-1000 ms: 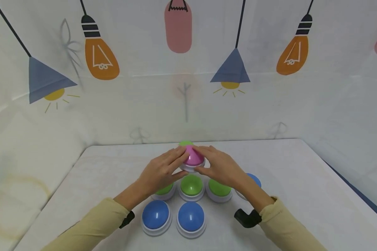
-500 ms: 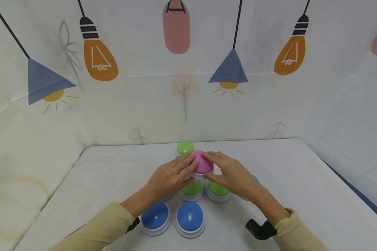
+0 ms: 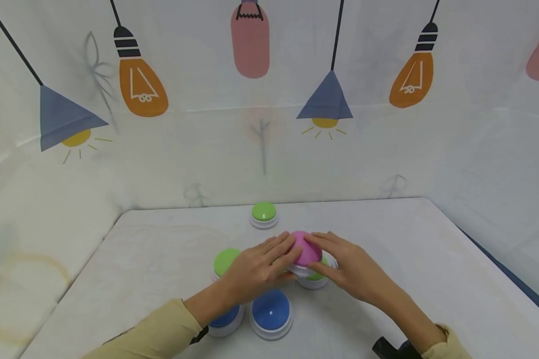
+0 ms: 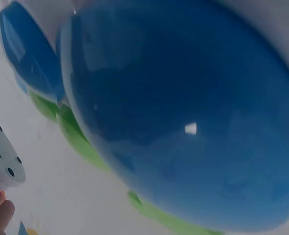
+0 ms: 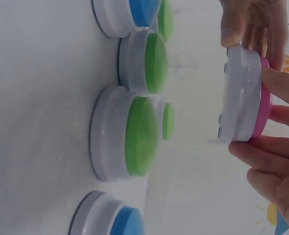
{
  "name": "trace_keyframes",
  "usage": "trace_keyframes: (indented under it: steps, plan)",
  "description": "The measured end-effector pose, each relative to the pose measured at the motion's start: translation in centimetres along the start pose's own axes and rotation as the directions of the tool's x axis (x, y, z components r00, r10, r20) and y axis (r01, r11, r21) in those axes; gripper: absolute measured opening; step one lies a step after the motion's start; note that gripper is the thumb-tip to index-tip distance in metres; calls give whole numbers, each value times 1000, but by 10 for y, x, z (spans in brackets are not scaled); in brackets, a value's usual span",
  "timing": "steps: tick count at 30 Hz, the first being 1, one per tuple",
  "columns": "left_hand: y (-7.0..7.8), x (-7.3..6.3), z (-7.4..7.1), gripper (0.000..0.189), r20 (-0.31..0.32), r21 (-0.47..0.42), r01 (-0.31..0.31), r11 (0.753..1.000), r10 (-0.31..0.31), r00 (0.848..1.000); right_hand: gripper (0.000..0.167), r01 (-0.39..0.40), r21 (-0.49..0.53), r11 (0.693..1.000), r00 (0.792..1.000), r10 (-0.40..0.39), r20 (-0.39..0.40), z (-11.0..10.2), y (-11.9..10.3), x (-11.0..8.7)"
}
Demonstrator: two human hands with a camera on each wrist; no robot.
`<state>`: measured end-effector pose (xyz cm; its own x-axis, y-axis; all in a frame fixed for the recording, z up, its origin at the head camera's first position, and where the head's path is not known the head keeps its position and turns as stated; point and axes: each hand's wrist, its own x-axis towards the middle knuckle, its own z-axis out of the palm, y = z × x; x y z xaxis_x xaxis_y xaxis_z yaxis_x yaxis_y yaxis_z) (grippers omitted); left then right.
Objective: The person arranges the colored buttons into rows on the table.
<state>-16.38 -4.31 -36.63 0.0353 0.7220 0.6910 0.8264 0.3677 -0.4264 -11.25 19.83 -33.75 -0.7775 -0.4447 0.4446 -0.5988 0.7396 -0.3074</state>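
Observation:
A pink push button on a white round base is held up off the table between both hands. My left hand grips it from the left, and my right hand pinches it from the right. In the right wrist view, a gap separates the button's tilted base from the green buttons standing on the table. Below the hands, another green button shows only in part. The left wrist view is mostly filled by a blue button, with the held base at its left edge.
One green button stands alone near the back of the white table. Another green one sits left of the hands. Two blue buttons, one fully visible and one partly covered, stand in front. A patterned cloth wall rises behind.
Both hands have carried the pink button right and nearer to me. The back green button has come into full view, while the middle green one is now hidden behind my left hand.

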Motion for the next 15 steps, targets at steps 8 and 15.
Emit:
trace_keyframes:
  steps: [8,15]
  plan:
    - [18,3,3,53,39,13,-25,1000,25,999,54,-15,-36,999,1000,16,8,-2,-1,-22]
    - [34,3,5,43,94,16,-43,999,41,995,55,-29,-57,998,1000,28,-14,0,-2,-40]
